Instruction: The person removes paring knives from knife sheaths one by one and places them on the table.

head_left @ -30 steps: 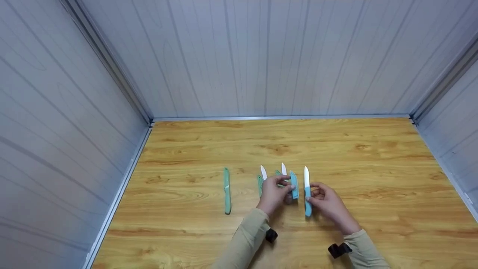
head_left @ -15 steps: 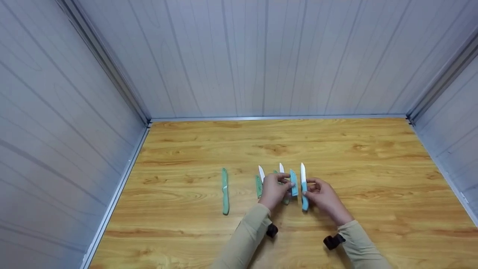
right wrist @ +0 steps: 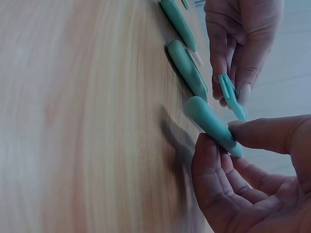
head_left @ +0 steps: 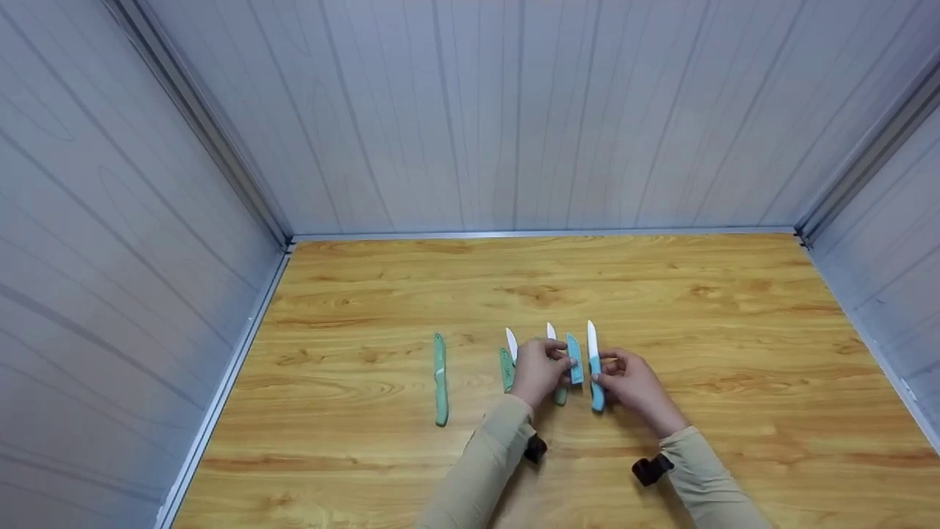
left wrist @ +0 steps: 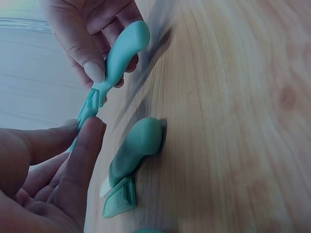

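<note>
While left hand [head_left: 538, 371] pinches blue sheath [head_left: 576, 370] at lower centre, right hand [head_left: 637, 386], gripping blue knife [head_left: 594, 366], has edged nearer; blade [head_left: 592, 338] still bare.

- An even, moderate light is spread across the head view, the wooden tabletop [head_left: 367, 294] rendered warm yellow, the back wall [head_left: 477, 147] cool blue-grey.
- The knife blade [head_left: 592, 339] is shown bright white, its detail washed out.
- Both wrist views are recorded in dimmer, muted tones.
- Shadows are thrown across the tabletop at upper centre, left wrist view, and lower centre, right wrist view, where grain is softly blurred at far left.
</note>
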The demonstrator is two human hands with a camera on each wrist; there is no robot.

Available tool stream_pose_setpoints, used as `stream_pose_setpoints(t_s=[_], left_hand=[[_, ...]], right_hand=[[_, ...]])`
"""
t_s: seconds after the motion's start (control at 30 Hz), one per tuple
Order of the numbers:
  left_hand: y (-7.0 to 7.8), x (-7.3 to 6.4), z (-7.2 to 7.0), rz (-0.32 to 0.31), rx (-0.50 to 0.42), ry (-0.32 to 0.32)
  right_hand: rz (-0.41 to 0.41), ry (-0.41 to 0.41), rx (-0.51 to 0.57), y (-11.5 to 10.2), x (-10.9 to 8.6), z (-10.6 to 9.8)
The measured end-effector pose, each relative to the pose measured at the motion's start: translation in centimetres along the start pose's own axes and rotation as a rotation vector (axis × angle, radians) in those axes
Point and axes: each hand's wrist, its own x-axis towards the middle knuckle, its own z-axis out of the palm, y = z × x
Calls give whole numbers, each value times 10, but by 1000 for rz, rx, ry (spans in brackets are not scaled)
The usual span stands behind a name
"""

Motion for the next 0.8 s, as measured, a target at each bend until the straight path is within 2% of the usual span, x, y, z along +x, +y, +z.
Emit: stream_pose_setpoints(t_s=[0.2, 0.43, 0.8], left_hand=[[2, 1, 2, -23, 8, 1], [2, 2, 4, -5, 42, 13], [3, 3, 9, -2, 110, 14]], right_hand=[[3, -1, 20, 2, 1, -1], [3, -21, 53, 5, 4, -2], [11, -14, 30, 2, 8, -2]])
